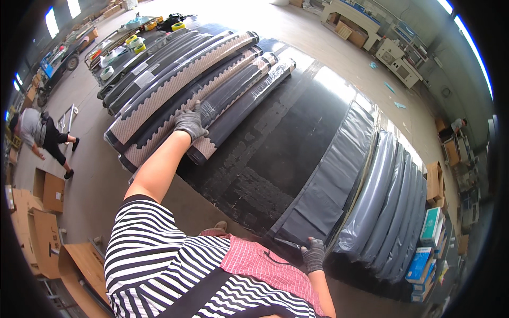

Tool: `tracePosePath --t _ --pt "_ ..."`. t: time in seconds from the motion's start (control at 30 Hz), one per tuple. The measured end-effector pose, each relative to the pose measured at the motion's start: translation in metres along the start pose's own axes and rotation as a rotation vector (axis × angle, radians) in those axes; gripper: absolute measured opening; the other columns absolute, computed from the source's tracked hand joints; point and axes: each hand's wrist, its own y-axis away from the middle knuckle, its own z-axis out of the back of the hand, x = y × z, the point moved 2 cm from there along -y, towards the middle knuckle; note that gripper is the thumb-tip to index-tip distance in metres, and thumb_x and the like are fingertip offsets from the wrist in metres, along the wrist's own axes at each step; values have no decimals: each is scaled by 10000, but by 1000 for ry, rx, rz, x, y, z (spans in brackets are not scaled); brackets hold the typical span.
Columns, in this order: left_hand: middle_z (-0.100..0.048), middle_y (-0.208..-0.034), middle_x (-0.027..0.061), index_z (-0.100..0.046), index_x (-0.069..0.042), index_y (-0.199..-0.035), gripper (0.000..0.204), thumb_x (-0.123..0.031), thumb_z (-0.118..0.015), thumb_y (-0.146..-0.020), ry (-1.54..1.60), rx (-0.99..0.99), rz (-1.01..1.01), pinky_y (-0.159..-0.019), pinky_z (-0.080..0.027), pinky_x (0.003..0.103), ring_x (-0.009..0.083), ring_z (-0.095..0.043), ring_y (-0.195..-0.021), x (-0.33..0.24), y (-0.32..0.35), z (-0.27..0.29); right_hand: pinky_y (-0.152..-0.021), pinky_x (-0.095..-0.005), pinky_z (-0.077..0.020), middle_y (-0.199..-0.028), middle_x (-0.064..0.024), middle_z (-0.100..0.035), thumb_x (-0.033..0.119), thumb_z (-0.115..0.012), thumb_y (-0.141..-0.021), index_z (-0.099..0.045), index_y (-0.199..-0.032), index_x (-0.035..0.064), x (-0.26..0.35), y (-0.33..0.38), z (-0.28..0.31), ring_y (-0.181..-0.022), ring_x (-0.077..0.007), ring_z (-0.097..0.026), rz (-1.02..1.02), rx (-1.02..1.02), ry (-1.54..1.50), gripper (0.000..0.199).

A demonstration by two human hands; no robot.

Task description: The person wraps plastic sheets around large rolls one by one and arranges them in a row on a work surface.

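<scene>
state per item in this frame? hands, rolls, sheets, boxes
left hand: gloved, palm down on a wrapped roll
wrapped rolls: lying side by side, film-covered
right hand: gloved, gripping the grey sheet's corner
grey sheet: lying flat on the black mat
black mat: spread flat
grey rolls: stacked side by side at right
cardboard boxes: flattened or open, on the floor

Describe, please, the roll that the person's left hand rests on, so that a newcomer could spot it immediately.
Start at the big black work table and look to its far left side, where long rolls lie side by side. The left hand, in a grey glove, rests on a dark roll wrapped in clear film. Unlike the tan zigzag-edged rolls beside it, it looks smooth and glossy.
</scene>
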Motion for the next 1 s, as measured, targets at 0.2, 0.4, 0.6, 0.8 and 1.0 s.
tracePosePath --t 0.2,0.4,0.6,0.8,1.0 --pt "-629 -1244 235 -330 -25 -1499 1020 -382 -795 -664 610 142 -247 -998 -470 388 339 -598 -1178 18 -43 7 -1024 -433 -447 -1250 -167 -571 186 -762 -724 -630 -1225 94 19 15 -13 -1168 -353 -548 -136 -114 51 526" --pt "-610 -1076 33 -520 -81 -1379 778 -390 -808 -725 1591 539 -525 -795 -463 305 148 -545 -895 -24 -19 -1 -1038 -431 -438 -1286 -156 -562 195 -724 -738 -616 -1241 102 19 14 -24 -1186 -338 -537 -91 -234 57 523" --pt "-600 -1036 16 -532 -124 -1323 600 -328 -767 -810 1887 673 -749 -812 -499 326 153 -563 -896 -194 58 -3 -1016 -430 -457 -1243 -146 -611 208 -716 -778 -650 -1185 93 10 12 -15 -1164 -329 -575 -87 -110 28 428" --pt "-478 -1353 88 -272 -137 -1516 868 -195 -789 -821 2022 795 -785 -1037 -435 398 240 -475 -1224 -307 219 -55 -1072 -359 -386 -1384 -201 -516 678 -668 -821 -278 -1536 44 48 -4 80 -1264 -260 -506 -106 -69 -978 1032" --pt "-713 -1021 140 -711 -69 -1104 203 -162 -648 -935 1037 492 -1162 -969 -492 363 281 -646 -1054 -350 225 -110 -1045 -356 -430 -1363 -106 -529 299 -839 -679 -373 -1492 34 -17 49 87 -1241 -220 -508 -71 7 -1498 973"
